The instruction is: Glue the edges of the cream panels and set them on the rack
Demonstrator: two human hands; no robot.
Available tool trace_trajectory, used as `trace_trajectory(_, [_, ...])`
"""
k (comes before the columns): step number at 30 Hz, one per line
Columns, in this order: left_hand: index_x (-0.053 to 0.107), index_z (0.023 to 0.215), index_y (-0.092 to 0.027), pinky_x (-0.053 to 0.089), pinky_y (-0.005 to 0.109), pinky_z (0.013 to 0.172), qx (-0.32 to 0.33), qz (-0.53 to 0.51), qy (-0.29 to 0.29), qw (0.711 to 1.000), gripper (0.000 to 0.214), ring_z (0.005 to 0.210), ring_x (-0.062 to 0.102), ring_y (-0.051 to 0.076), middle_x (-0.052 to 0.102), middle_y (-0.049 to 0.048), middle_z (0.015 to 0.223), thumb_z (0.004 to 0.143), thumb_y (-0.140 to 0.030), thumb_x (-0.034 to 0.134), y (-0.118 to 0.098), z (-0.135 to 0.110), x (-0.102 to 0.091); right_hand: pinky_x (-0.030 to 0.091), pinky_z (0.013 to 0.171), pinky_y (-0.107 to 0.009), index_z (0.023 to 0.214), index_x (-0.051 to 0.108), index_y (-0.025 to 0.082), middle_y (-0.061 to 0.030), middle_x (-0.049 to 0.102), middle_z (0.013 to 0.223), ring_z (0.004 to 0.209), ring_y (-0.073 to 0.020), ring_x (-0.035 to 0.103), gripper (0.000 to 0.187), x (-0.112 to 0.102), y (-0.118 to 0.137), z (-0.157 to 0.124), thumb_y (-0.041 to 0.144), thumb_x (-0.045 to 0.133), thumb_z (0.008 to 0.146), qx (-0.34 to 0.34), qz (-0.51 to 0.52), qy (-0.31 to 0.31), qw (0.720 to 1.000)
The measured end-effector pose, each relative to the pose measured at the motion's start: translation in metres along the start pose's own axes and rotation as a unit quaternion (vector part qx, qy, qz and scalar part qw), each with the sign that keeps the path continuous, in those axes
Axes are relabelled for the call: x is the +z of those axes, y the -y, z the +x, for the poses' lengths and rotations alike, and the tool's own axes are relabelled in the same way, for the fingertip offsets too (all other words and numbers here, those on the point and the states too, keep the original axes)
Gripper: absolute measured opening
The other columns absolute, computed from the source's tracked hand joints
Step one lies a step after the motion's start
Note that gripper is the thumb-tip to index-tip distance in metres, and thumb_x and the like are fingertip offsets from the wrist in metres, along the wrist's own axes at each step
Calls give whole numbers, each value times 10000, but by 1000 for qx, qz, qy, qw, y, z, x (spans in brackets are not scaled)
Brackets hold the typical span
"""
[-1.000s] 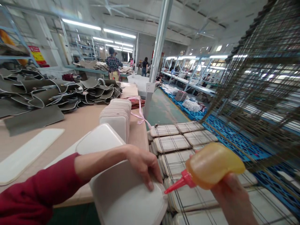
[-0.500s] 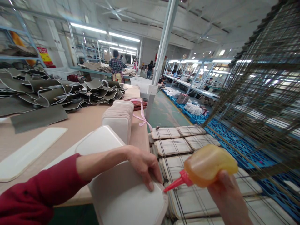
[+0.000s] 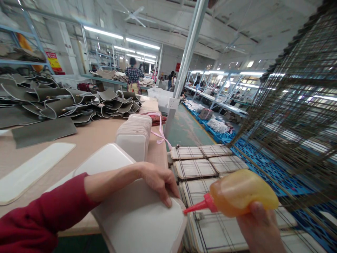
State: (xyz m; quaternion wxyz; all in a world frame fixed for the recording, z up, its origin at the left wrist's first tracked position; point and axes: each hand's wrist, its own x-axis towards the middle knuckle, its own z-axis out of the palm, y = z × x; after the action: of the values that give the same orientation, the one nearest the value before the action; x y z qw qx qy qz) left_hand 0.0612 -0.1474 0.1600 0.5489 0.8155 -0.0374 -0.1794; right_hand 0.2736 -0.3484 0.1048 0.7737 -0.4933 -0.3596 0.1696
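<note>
My left hand (image 3: 159, 182) grips the edge of a white rounded panel (image 3: 142, 221), its thumb on the top face and the other fingers out of sight beyond the edge. In my right hand (image 3: 259, 225) is a squeeze bottle (image 3: 244, 193) of amber liquid, lying nearly on its side. Its red nozzle points left, and the tip meets the panel's edge near the right corner. Another white panel (image 3: 105, 161) lies partly under my left forearm. Behind it stands a row of similar panels (image 3: 133, 144) on edge.
Grey-green sheet pieces (image 3: 65, 102) are heaped on the tan table (image 3: 97, 130). To the right, panels lie in stacks (image 3: 192, 168) under thin wire lines, beside a raised wire rack (image 3: 295, 80). Blue pallets (image 3: 255, 158) and a post (image 3: 181, 63) stand beyond. A person (image 3: 133, 75) is farther back.
The bottle and my right hand have shifted slightly right, with the nozzle tip still at the panel's edge. The held panel has tilted a little, and the panel behind it has slid left.
</note>
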Motion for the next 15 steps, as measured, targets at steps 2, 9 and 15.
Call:
trace_trajectory(2, [669, 1112, -52, 453, 222, 852, 0, -2, -13, 1000, 493, 958, 617, 226, 702, 30, 950, 701, -323, 693, 3, -1, -1, 530, 710, -402, 792, 642, 222, -30, 592, 663, 651, -213, 577, 292, -3, -5, -3, 477, 729, 680, -4, -7, -7, 1000])
trace_trajectory(9, [712, 1025, -103, 465, 186, 779, 10, -74, -46, 996, 419, 835, 630, 170, 706, -8, 849, 666, -317, 740, 4, -6, -3, 526, 601, -321, 953, 631, 197, -56, 643, 794, 660, -210, 597, 445, -3, -5, -8, 427, 780, 603, -11, -3, -89, 996])
trace_trajectory(15, [721, 1009, -147, 472, 184, 707, -14, -107, -74, 991, 352, 739, 610, 136, 696, -25, 810, 694, -303, 721, 3, -12, -4, 506, 584, -296, 943, 622, 206, -52, 633, 789, 724, -215, 599, 405, -1, 5, -18, 489, 745, 680, -22, -62, -58, 996])
